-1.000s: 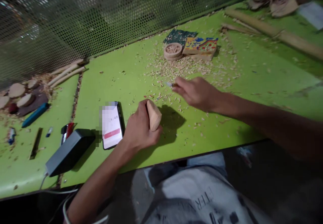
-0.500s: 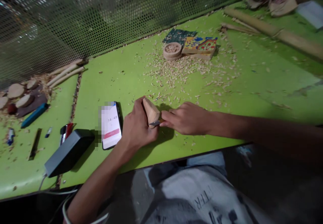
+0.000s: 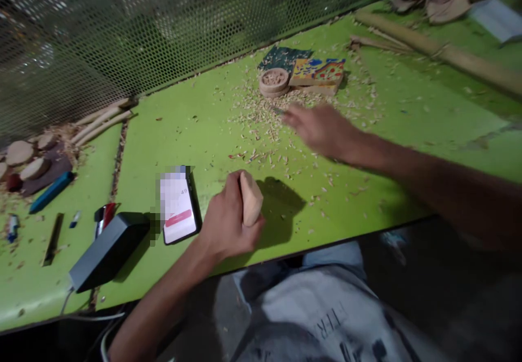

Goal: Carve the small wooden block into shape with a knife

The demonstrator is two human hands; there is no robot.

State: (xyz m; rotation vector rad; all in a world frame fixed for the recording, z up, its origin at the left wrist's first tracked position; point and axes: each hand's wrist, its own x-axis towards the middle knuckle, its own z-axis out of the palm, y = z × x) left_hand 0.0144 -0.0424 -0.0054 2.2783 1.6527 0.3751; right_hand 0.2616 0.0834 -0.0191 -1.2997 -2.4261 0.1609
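My left hand [image 3: 230, 218] is closed around a pale carved wood block [image 3: 252, 198], whose faceted end sticks up past the fingers above the front of the table. Farther out, my right hand [image 3: 316, 125] is held over the scattered wood shavings [image 3: 265, 128], closed on a small carving knife [image 3: 278, 110] with its blade pointing left. The hand is slightly blurred and covers the knife's handle. Just beyond the blade stands a round carved wooden box [image 3: 274, 82], beside a colourfully painted wooden block [image 3: 318, 73].
A phone [image 3: 179, 210] lies left of my left hand, next to a dark grey box [image 3: 110, 250] with a cable. Wood slices [image 3: 20, 153], a blue tool [image 3: 51, 192] and sticks [image 3: 104, 120] lie far left. A long pole [image 3: 432, 49] lies at right; mesh [image 3: 183, 19] borders the back.
My right hand has taken the knife off the wood block and moved it away, up toward the shavings and round box. My left hand still grips the block, now turned slightly.
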